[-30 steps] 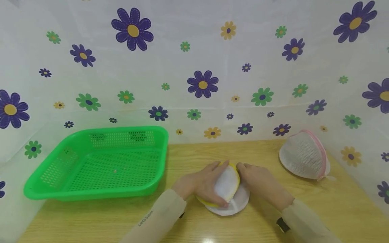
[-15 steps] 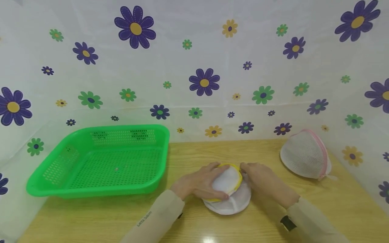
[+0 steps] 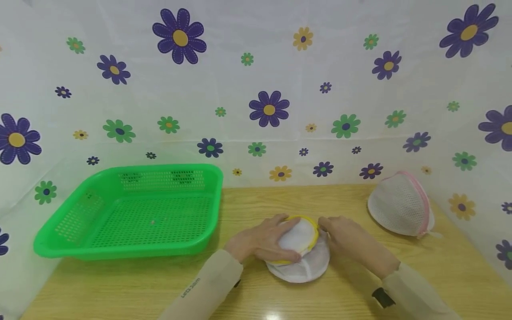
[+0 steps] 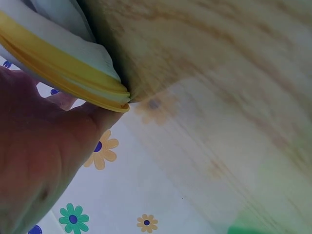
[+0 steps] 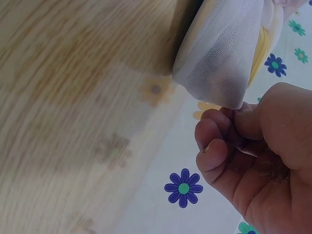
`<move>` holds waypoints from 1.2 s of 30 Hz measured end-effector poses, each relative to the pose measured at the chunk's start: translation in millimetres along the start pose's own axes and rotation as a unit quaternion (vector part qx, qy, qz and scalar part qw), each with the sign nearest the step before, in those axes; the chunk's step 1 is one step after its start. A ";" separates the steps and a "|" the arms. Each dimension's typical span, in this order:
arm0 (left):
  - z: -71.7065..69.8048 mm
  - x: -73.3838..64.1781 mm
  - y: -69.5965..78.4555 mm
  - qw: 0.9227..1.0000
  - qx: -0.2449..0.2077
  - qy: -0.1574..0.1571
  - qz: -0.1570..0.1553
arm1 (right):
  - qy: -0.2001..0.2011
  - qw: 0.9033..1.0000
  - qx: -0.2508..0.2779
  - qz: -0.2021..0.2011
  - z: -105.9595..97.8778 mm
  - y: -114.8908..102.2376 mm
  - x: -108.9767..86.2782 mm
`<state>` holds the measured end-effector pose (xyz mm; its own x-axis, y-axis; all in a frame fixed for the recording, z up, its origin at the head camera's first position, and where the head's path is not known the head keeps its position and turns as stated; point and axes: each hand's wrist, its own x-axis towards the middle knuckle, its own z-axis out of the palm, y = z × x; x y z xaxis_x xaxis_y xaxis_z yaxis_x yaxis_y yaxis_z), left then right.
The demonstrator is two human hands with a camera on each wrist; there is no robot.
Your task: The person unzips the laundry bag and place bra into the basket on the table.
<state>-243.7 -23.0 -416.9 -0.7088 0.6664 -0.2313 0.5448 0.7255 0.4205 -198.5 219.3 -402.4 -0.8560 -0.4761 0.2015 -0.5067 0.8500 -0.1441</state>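
A small white mesh laundry bag (image 3: 317, 263) with a yellow zipper rim (image 3: 316, 241) lies on the table in the head view. My left hand (image 3: 267, 240) grips its yellow-rimmed part from the left, thumb and fingers spread to either side. In the left wrist view the thumb lies along the yellow zipper (image 4: 53, 66). At the bag's right side, my right hand (image 3: 345, 235) pinches the mesh edge. The right wrist view shows a corner of the white mesh (image 5: 222, 63) between thumb and forefinger, the other fingers curled.
A green perforated plastic basket (image 3: 128, 254) stands on the left of the wooden table (image 3: 256, 202). Another mesh laundry bag, domed with a pink zipper (image 3: 400, 204), sits at the back right. A white flowered curtain (image 3: 224, 80) hangs behind and along the sides.
My right hand has drawn slightly to the right with the pinched mesh edge. The yellow-rimmed part has shifted a little right, and more of the mesh below it shows.
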 end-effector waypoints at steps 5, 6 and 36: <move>1.1 0.2 -0.1 1.000 -0.003 -0.004 -0.003 | -0.001 1.000 -0.008 0.000 -0.7 -0.7 -1.6; 1.3 0.3 -0.1 1.000 -0.002 -0.003 -0.003 | 0.000 1.000 -0.008 0.000 -0.9 -0.7 -1.8; 0.6 1.5 2.3 1.000 0.005 -0.007 -0.017 | -0.009 1.000 -0.021 -0.009 -7.5 -1.5 -5.5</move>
<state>-243.3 -20.2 -416.8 -0.7208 0.6439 -0.2566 0.5253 0.7490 0.4038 -192.2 222.3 -396.0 -0.8483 -0.4956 0.1866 -0.5182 0.8494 -0.0996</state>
